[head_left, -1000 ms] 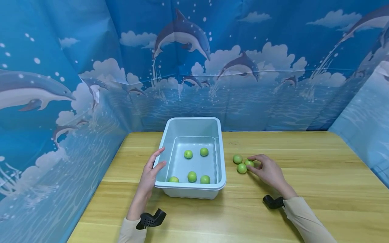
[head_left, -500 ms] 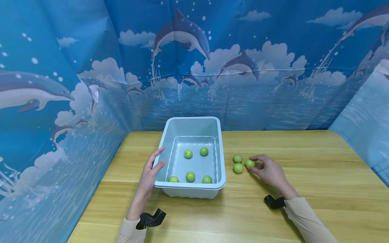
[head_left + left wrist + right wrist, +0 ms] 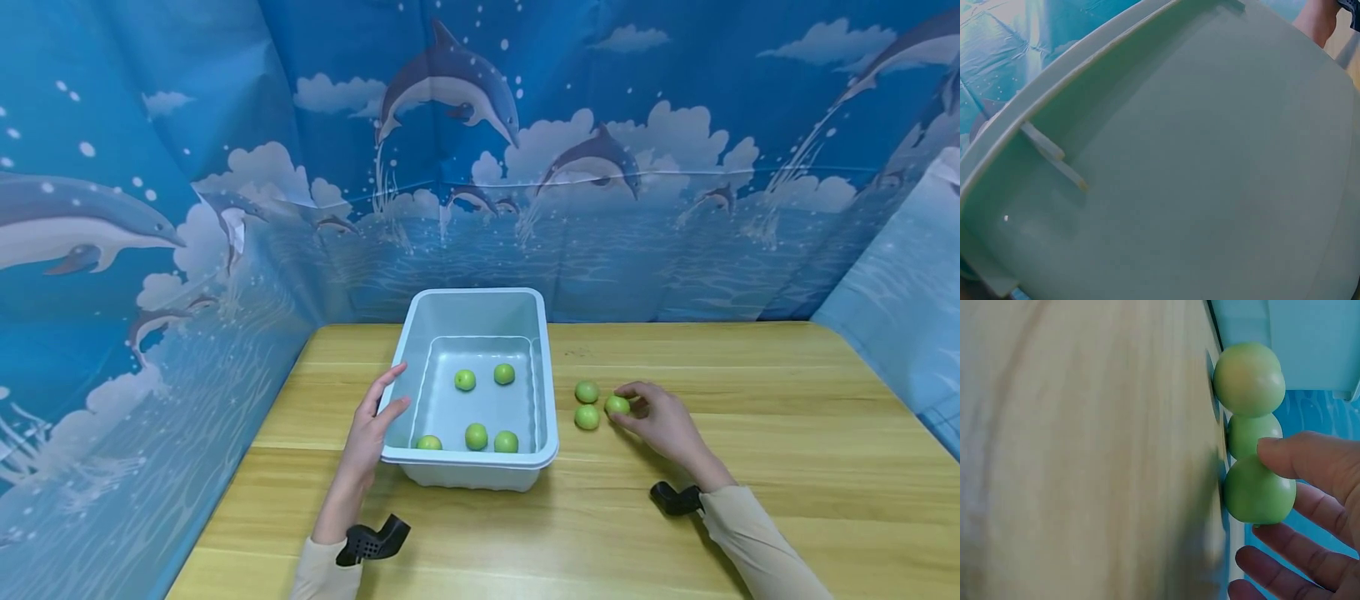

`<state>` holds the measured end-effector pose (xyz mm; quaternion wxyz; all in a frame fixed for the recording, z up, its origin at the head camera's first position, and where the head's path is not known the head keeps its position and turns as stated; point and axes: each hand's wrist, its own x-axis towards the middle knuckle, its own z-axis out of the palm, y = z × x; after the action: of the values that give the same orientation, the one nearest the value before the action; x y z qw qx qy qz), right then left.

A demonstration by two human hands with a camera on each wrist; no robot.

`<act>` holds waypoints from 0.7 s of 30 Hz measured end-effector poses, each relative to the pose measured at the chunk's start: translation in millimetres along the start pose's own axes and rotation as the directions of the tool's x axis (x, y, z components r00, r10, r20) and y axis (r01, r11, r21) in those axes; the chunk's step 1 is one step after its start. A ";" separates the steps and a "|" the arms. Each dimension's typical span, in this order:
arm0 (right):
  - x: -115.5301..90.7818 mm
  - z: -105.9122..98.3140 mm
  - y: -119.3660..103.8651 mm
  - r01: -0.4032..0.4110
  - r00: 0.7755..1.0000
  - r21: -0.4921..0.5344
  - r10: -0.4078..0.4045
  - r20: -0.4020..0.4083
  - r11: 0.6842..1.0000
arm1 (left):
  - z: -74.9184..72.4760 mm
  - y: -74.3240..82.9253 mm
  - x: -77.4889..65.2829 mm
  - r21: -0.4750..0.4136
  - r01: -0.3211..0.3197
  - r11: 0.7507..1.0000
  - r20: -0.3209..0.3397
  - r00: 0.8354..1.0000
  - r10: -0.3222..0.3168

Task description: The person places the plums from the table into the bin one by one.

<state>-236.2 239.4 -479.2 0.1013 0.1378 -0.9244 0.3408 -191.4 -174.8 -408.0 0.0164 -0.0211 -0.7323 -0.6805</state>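
Observation:
My right hand (image 3: 663, 423) is at a small round green fruit (image 3: 617, 405), which looks like a small apple. In the right wrist view the thumb (image 3: 1291, 456) lies against this fruit (image 3: 1260, 490), with a finger on its far side; the other fingers are spread. Two more green fruits, one farther (image 3: 587, 392) and one nearer (image 3: 587, 417), sit just left of it on the table. My left hand (image 3: 367, 433) holds the left rim of a pale blue plastic bin (image 3: 480, 458), thumb and index finger over the edge; its other fingers are hidden. The left wrist view shows the bin's outer wall (image 3: 1210, 156).
Several green fruits lie inside the bin, among them one near the front (image 3: 476, 437) and one near the back (image 3: 504, 373). The wooden table (image 3: 750, 433) extends to the right. A blue dolphin-print curtain (image 3: 600, 250) hangs behind and at both sides.
The nearer fruit on the table has shifted slightly left, apart from the one at my right hand. Fruits at the bin's front have rolled a little. Both hands stay almost in place.

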 end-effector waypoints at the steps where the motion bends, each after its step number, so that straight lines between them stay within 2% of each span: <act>1: 0.0 0.1 -0.1 -0.001 1.000 0.006 0.001 0.003 1.000 | -0.1 -0.1 0.0 -0.001 0.000 1.000 0.000 1.000 0.000; 11: -2.2 -0.7 -1.9 -0.042 0.999 0.010 0.041 0.028 0.999 | 0.2 0.3 -0.3 -0.006 0.001 1.000 -0.001 1.000 -0.001; 21: -6.6 -0.7 -2.3 -0.038 0.999 0.011 0.038 0.023 0.999 | 0.3 -0.1 0.1 -0.003 0.003 1.000 -0.001 1.000 -0.003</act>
<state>-229.2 239.4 -479.1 0.0836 0.1244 -0.9261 0.3462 -191.5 -174.5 -408.2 0.0160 -0.0196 -0.7314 -0.6815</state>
